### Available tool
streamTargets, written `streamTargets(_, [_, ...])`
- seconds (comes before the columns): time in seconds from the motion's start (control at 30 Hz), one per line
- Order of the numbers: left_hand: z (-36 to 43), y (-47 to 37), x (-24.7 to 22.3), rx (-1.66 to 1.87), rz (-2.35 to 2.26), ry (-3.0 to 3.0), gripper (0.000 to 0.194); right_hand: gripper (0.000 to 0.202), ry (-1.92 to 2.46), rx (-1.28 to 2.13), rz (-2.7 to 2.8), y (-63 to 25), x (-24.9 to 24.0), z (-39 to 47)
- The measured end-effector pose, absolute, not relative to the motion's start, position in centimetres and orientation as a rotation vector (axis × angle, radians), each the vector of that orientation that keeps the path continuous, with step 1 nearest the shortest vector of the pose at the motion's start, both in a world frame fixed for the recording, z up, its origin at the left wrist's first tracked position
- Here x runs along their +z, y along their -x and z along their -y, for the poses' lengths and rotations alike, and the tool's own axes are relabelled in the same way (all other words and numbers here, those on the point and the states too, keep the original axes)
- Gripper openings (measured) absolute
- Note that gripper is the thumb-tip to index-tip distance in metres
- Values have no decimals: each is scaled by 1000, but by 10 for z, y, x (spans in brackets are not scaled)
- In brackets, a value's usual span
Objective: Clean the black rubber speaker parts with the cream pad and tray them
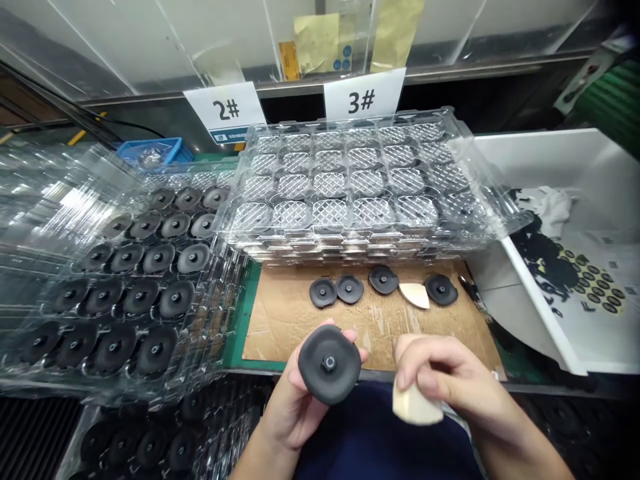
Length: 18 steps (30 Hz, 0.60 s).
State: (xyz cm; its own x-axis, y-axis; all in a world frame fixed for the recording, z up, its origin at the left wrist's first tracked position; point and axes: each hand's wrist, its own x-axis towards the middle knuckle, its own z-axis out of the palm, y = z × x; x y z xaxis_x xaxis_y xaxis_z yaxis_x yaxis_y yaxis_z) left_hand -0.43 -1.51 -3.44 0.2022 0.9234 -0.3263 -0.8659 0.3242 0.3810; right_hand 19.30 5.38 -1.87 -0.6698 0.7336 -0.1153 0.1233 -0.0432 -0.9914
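Observation:
My left hand (306, 412) is closed around the edge of a black rounded disc (330, 381), its face with the small central stud turned toward me. In my right hand (445, 373), a cream wedge-shaped pad (416, 405) is pinched between thumb and fingers, apart from the disc. Beyond my hands, several similar black discs (323, 292) lie on a sheet of brown cardboard (280, 327). Another cream wedge (415, 295) rests among them, beside the rightmost disc (441, 289).
Stacked clear plastic trays (330, 213) stand behind the cardboard. At left, a clear tray holds rows of black discs (159, 259). A white bin (540, 300) at right contains black scraps and a yellow-dotted sheet (595, 280). A blue basket (173, 148) sits at back left.

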Motion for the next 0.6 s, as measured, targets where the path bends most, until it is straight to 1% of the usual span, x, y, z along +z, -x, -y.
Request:
streamTargets(0.07, [13,3,-34,1242,-489,-103,52,30,1164,1623,1685,-199,-48,-47])
streamTargets(0.13, [10,1,-33,1199,-426,-86,49,23,1347,1456,1712,-195,-77,-39])
streamTargets(0.23, [6,0,-29,1137,-361,-82,48,21,1375,1347,1773,-181,-106,-32])
streamTargets(0.3, [6,0,-28,1110,-356,-120,48,23,1405,1241,1783,-174,-112,-31])
streamTargets(0.4, [6,1,-27,1130,-472,-366,46,26,1417,1132,1776,-172,-105,-33])
streamTargets(0.43, [7,1,-28,1157,-564,-525,52,26,1400,1127,1778,-173,-99,-33])
streamTargets(0.53, [10,-2,-29,1188,-927,-1120,92,23,1339,1164,1781,-179,-78,-34])
streamTargets(0.57, [10,-3,-29,1153,-1024,-1278,101,22,1331,1179,1774,-180,-72,-34])
streamTargets(0.6, [11,-4,-28,1108,-1090,-1385,106,21,1330,1190,1760,-183,-67,-33])
